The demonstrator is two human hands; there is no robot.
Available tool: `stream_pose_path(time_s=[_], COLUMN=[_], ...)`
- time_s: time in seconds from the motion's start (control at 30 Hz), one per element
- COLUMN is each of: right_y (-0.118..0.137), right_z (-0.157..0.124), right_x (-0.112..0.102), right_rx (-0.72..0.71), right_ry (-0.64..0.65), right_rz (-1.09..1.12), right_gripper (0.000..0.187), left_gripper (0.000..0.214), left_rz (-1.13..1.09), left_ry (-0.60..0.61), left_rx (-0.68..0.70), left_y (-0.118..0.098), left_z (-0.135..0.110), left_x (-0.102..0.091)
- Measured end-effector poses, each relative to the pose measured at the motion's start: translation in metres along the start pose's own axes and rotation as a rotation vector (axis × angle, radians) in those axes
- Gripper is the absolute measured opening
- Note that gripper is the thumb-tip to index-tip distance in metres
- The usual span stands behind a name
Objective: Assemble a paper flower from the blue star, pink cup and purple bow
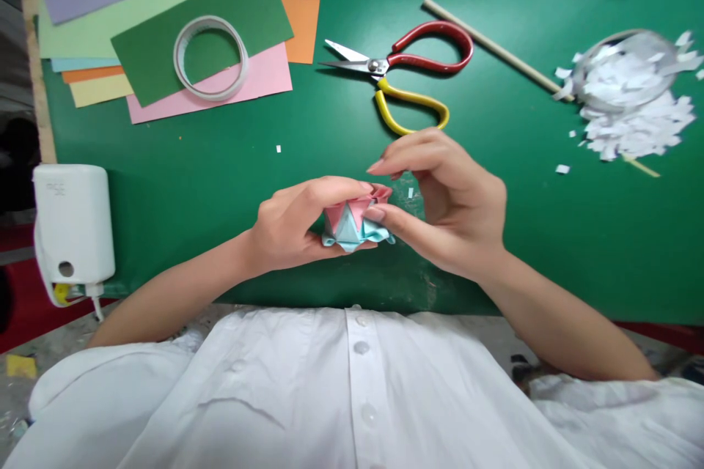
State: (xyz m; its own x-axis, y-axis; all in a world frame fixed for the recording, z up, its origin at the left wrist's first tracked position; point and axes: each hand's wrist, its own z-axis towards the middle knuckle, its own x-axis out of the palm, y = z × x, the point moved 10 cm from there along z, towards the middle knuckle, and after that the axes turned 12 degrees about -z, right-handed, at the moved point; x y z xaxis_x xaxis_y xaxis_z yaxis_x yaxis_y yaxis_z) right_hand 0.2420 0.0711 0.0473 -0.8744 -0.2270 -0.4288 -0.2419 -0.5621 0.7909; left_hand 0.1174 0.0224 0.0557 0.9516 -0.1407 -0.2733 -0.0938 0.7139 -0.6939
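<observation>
A small folded-paper origami piece [347, 224], pink on top and light blue below, is held above the green mat near its front edge. My left hand [297, 220] grips it from the left, thumb and fingers closed around its sides. On the right, the thumb of my right hand [456, 212] touches the paper's right face. The other fingers of that hand are curved and raised away from the paper, leaving a gap to the thumb. Parts of the origami are hidden behind my fingers.
Scissors [377, 66] with red and yellow handles lie spread beyond my hands. A tape roll [177, 62] rests on coloured paper sheets [258, 7]. A thin stick [495, 50] points toward a heap of white paper scraps [632, 117]. At left is a white power bank [74, 223].
</observation>
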Motion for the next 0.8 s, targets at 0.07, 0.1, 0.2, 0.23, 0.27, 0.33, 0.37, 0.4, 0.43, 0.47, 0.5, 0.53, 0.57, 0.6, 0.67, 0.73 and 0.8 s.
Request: stream_pose_path(time_s=[0.07,0.1,0.2,0.23,0.27,0.33,0.37,0.4,0.43,0.47,0.5,0.53,0.57,0.6,0.67,0.73,0.8], right_y=[0.002,0.003,0.004,0.004,0.004,0.004,0.003,0.003,0.003,0.003,0.002,0.000,-0.002,-0.005,-0.011,-0.014,-0.018], right_z=[0.001,0.001,0.002,0.001,0.001,0.000,0.000,0.000,0.000,0.000,0.000,0.000,0.000,0.000,-0.001,-0.001,-0.002], right_x=[0.003,0.004,0.007,0.007,0.007,0.006,0.006,0.005,0.005,0.006,0.006,0.007,0.008,0.009,0.012,0.014,0.015], right_rx=[-0.012,-0.013,-0.017,-0.018,-0.017,-0.010,-0.005,-0.002,0.000,0.004,0.012,0.025,0.047,0.074,0.127,0.162,0.197], right_ry=[0.014,0.025,0.060,0.068,0.070,0.070,0.070,0.069,0.070,0.072,0.077,0.085,0.095,0.107,0.137,0.165,0.189], right_rz=[-0.001,-0.008,-0.029,-0.032,-0.033,-0.032,-0.031,-0.029,-0.023,-0.015,-0.008,-0.002,0.006,0.019,0.061,0.116,0.152], right_gripper=[0.012,0.008,0.003,0.003,0.005,0.008,0.009,0.009,0.009,0.007,0.005,0.006,0.009,0.011,0.014,0.015,0.017], left_gripper=[0.068,0.067,0.065,0.064,0.062,0.060,0.061,0.062,0.064,0.065,0.067,0.069,0.070,0.072,0.073,0.073,0.075], left_rz=[0.025,0.036,0.048,0.042,0.039,0.034,0.029,0.022,0.014,0.003,-0.011,-0.024,-0.039,-0.055,-0.086,-0.090,-0.089], left_ry=[-0.021,-0.028,-0.027,-0.024,-0.022,-0.023,-0.024,-0.026,-0.030,-0.035,-0.038,-0.040,-0.034,-0.019,0.022,0.042,0.034], left_rx=[-0.039,-0.056,-0.068,-0.065,-0.073,-0.110,-0.124,-0.119,-0.113,-0.106,-0.091,-0.075,-0.051,-0.031,-0.020,-0.033,-0.019], left_y=[0.003,0.005,0.005,0.005,0.006,0.010,0.012,0.012,0.012,0.012,0.011,0.010,0.009,0.007,0.006,0.008,0.009], left_z=[0.000,0.000,-0.001,-0.002,-0.003,-0.004,-0.004,-0.004,-0.004,-0.004,-0.003,-0.003,-0.003,-0.003,-0.003,-0.004,-0.004], left_x=[-0.002,-0.002,-0.001,0.000,0.000,0.001,0.001,0.001,0.001,0.000,0.000,-0.001,0.000,0.001,0.004,0.006,0.004])
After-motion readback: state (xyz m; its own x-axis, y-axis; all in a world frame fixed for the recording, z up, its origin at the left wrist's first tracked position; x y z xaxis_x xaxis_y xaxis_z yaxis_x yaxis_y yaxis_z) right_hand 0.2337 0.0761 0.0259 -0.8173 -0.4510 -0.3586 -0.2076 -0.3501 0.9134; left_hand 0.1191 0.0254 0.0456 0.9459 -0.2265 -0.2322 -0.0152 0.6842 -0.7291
